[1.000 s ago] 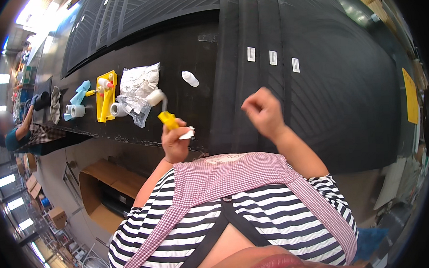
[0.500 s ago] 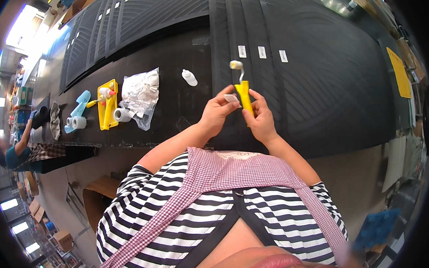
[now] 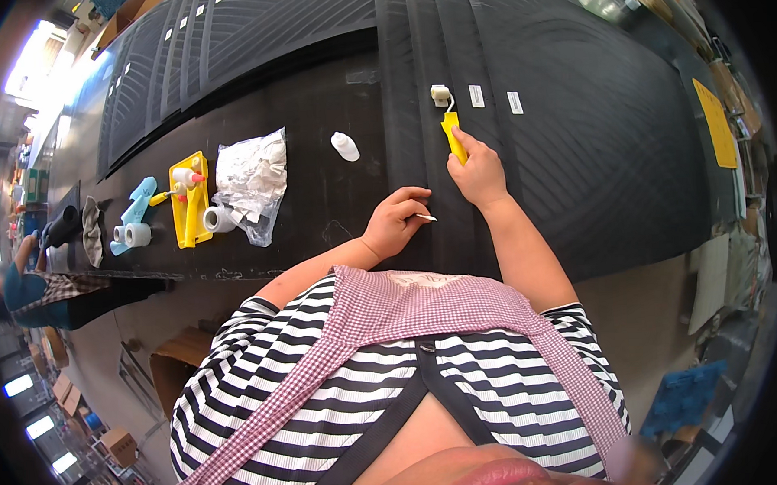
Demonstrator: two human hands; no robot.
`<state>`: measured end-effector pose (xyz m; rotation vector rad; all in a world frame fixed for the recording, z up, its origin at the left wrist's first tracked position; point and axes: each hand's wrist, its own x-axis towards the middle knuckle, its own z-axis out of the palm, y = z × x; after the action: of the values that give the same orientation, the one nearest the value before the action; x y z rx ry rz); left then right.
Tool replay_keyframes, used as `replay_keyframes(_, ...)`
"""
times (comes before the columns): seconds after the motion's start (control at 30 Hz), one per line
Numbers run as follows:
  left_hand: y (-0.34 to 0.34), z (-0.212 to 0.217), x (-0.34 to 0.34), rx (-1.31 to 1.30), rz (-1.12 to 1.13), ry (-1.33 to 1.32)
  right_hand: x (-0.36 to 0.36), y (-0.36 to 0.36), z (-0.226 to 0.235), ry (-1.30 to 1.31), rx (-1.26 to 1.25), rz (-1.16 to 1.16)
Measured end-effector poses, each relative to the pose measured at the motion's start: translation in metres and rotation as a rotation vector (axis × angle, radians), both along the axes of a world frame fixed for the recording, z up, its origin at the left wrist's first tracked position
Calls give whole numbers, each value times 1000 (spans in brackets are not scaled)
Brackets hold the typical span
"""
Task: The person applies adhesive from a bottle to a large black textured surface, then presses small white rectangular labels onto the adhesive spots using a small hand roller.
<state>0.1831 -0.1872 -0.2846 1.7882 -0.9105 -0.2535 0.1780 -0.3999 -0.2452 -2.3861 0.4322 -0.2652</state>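
Observation:
My right hand (image 3: 479, 171) is closed around the yellow handle of a small paint roller (image 3: 454, 136). Its pale roller head lies over a white label on the black sheet (image 3: 567, 157), covering most of it. Two more white labels, one nearer (image 3: 476, 96) and one farther right (image 3: 515, 103), are stuck in a row beside it. Closer to my body, my left hand (image 3: 393, 225) pinches a small white piece (image 3: 426, 217), seen nearly edge-on; whether it is a label or paper I cannot tell. A white squeeze bottle (image 3: 345, 146) lies left of the roller.
Left of the bottle lie a clear plastic bag (image 3: 252, 183) of crumpled white scraps, a yellow paint tray (image 3: 190, 203) with bottles, white rolls (image 3: 137, 234) and a light-blue tool (image 3: 140, 199). More labelled black sheets (image 3: 250, 49) are stacked behind. Another person (image 3: 48, 288) works at the far left.
My right hand has carried the roller forward, its head now over the label. My left hand has drawn apart from it and lowered, still with the white piece.

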Motion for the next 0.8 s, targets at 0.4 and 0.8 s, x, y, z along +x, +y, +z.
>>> replay_keyframes(0.4,0,2,3,-54,-14,0,51,-22,25,139,113,24)
replay_keyframes(0.8,3,2,3,-25,-31,25,-1,-16,11,-108,153,65)
